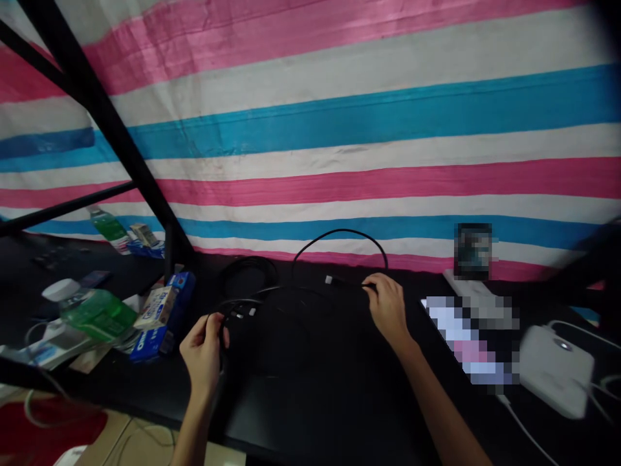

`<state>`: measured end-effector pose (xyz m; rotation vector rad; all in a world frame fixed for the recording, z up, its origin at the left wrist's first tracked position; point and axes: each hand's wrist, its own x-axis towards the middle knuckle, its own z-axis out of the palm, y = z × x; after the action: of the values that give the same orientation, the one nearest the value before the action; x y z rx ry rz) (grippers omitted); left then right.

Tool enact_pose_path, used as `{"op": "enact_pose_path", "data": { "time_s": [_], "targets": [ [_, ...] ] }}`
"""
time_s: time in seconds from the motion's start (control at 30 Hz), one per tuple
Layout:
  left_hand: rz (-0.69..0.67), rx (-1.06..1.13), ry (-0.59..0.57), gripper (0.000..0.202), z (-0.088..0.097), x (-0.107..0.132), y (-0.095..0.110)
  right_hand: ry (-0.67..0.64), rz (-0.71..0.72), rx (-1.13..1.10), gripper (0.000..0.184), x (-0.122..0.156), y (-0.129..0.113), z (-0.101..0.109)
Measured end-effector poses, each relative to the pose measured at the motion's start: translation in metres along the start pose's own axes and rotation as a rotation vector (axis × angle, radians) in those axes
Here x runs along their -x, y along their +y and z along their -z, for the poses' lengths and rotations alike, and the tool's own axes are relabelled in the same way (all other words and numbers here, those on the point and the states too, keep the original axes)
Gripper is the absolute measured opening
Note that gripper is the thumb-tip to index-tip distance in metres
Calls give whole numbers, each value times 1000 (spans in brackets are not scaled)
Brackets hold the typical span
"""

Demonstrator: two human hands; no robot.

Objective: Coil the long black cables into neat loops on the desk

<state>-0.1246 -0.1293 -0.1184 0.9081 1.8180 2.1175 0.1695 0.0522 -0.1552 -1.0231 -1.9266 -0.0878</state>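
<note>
Near the middle of the black desk, my right hand (388, 307) pinches a black USB cable (342, 230) just behind its plug. The metal tip of that plug (329, 280) points left. The cable arcs up from my right hand and curves down to the left. My left hand (206, 346) is closed on a section of black cable at the left. Beside it, small light connector ends (251, 312) lie on the desk. A loose coil of black cable (247, 275) rests behind my left hand.
Left stand a green-liquid bottle (97, 314), a blue box (182, 288) and a small carton (156, 307). Right lie a lit phone (460, 340) and a white charger block (555, 369) with white cords. A black metal post (114, 129) slants before the striped sheet (369, 136).
</note>
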Motion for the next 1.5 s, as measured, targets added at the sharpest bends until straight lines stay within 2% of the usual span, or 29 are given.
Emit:
{"op": "enact_pose_path", "data": {
  "time_s": [0.07, 0.13, 0.2, 0.27, 0.4, 0.5, 0.6, 0.7, 0.8, 0.9, 1.03, 1.1, 1.3, 1.37, 1.5],
  "targets": [
    [24, -149, -77, 28, 17, -1, -1, 73, -91, -51, 12, 2, 1, -2],
    [63, -265, -127, 30, 30, -2, -3, 131, -257, -157, 14, 4, 1, -5],
    [118, -300, -143, 34, 39, -2, -7, 182, -434, -303, 15, 4, 1, -7],
    [179, -310, -167, 38, 45, -2, -12, 234, -548, -435, 17, 2, 2, -5],
    [258, -373, -171, 44, 59, -1, -22, 360, -667, -552, 26, -3, 7, 2],
    [236, -399, -114, 45, 66, -1, -24, 425, -715, -601, 32, -5, 14, 4],
    [257, -327, -57, 46, 68, -1, -21, 439, -713, -683, 34, -4, 19, 2],
    [369, -150, -14, 49, 64, -1, -20, 352, -670, -829, 36, -5, 14, 0],
    [433, -40, -66, 49, 59, -1, -21, 184, -581, -937, 34, -5, 2, -1],
    [465, -38, -131, 47, 55, 1, -22, -71, -499, -873, 30, -4, -11, 0],
    [530, -120, -208, 49, 53, 4, -23, -502, -326, -689, 21, 0, -24, 1],
    [533, -113, -215, 48, 52, 5, -25, -618, -236, -635, 18, 3, -29, 0],
    [510, 46, -228, 46, 42, 1, -29, -707, -167, -617, 11, 8, -36, -7],
    [529, 51, -217, 50, 39, 0, -29, -669, -190, -620, 11, 7, -35, -8],
    [574, 53, -201, 57, 41, -3, -29, -487, -313, -601, 11, 5, -29, -11]
  ]
}}
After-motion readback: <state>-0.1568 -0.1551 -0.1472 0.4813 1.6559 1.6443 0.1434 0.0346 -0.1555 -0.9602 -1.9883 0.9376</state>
